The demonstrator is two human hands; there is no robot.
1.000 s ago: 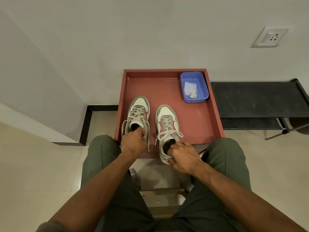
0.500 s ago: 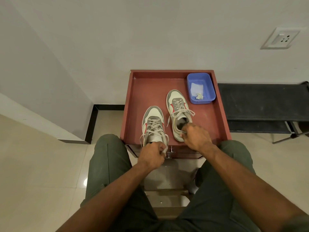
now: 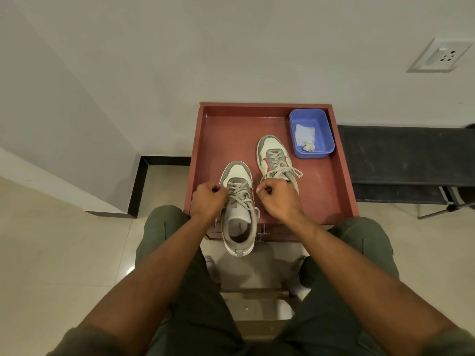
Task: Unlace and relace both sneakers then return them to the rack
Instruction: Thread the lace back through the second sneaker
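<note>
A person sits in front of a low red bench (image 3: pixel 213 140) with a raised rim, and both bare arms reach forward over the green trousers (image 3: pixel 180 291). Two sneakers stand on the bench. The near sneaker (image 3: pixel 237 209) is grey and white with a red mark on its side; its toe points to the wall and its heel hangs over the front edge of the bench, above a small metal knob (image 3: pixel 262 233). The far sneaker (image 3: pixel 273 158) stands further back and to the right, just beside the near one but not touching it, and its heel part is hidden behind the right hand.

The left hand (image 3: pixel 209 200) is on the left side of the near sneaker, with its fingers curled together into a loose fist at the laces (image 3: pixel 240 192). It seems to pinch a lace end, but the exact grip is hidden by the fingers. The right hand (image 3: pixel 277 197) is on the right side of the same sneaker, also curled closed, with thumb and forefinger pressed together; whether a lace is between them I cannot tell. The laces of both sneakers are threaded through the eyelets and lie loose on top.

In the far right corner of the bench stands a blue plastic tub (image 3: pixel 330 140) with a white cloth (image 3: pixel 304 133) and a small pale lump inside. To the right of the bench is a dark rack (image 3: pixel 406 158), and a wall socket (image 3: pixel 439 56) sits on the wall above it.
</note>
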